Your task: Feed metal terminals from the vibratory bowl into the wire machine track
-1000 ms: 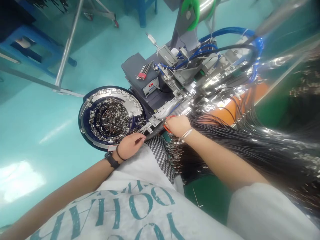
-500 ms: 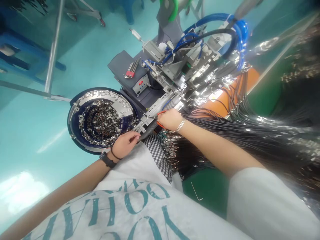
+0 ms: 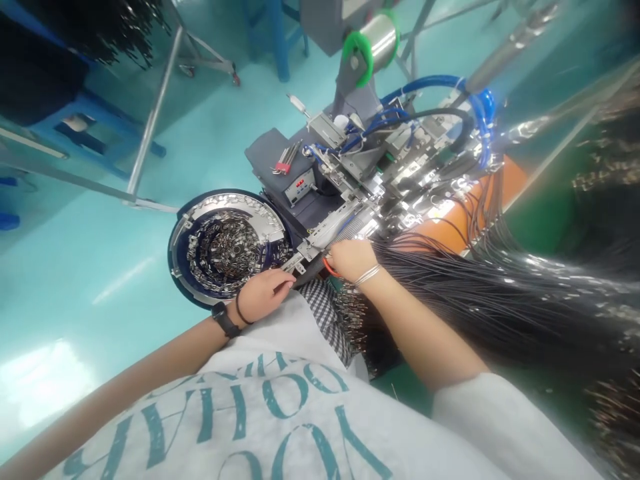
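Note:
In the middle of the view my right hand (image 3: 353, 259) is closed around an orange-handled tool (image 3: 330, 268), of which only a curved bit of handle shows; its tip is hidden, so its kind is unclear. It is beside the metal feed track (image 3: 325, 232). My left hand (image 3: 263, 295) is at the track's lower end, thumb and fingers pinched together; anything between them is too small to make out. Just behind the left hand sits a round vibratory bowl feeder (image 3: 263, 217), filled with small metal connector parts (image 3: 227, 247).
An assembly machine (image 3: 395, 147) with blue hoses stands beyond my hands. A red hex key holder (image 3: 283, 168) lies on its grey housing near a controller (image 3: 301, 187). Bundles of black cables (image 3: 450, 283) spread to the right past an orange surface (image 3: 430, 233). A green-rimmed wire spool (image 3: 377, 40) is above.
The view has shifted, so the machine and both hands appear lower and further right. The hands stay at nearly the same places on the track; less of the orange handle shows.

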Demonstrator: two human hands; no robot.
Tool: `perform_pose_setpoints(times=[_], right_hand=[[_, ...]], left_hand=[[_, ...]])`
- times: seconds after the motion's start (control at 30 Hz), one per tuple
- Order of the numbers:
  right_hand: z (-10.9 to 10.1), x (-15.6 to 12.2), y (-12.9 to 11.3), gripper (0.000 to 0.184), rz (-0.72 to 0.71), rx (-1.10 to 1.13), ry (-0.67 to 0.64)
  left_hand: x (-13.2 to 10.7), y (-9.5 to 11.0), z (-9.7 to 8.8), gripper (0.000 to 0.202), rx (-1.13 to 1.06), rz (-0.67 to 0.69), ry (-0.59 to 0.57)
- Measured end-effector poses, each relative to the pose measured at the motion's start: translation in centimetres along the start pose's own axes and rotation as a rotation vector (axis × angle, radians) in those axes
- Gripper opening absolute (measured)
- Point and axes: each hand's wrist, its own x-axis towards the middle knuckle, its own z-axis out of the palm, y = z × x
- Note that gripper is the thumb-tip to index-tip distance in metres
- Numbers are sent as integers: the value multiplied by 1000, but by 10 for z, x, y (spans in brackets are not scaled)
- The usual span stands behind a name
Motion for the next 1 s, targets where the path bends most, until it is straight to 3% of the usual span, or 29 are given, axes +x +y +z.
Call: perform_pose_setpoints(times=[0.23, 0.5, 0.63, 0.8, 1.0], right_hand=[[-8, 3, 2, 33, 37, -74, -39], [3, 5, -8, 35, 22, -138, -29], [5, 3, -8, 40, 60, -131, -56], [4, 9, -3, 48, 85, -41, -174], [12, 17, 10, 52, 121, 266, -300]], left_hand=[[-5, -12, -4, 27, 24, 38, 59], [-11, -22, 4, 26, 173, 237, -25], [-14, -26, 4, 26, 136, 269, 11], [-12, -30, 3, 24, 142, 301, 76], [-8, -33, 9, 21, 184, 306, 138]])
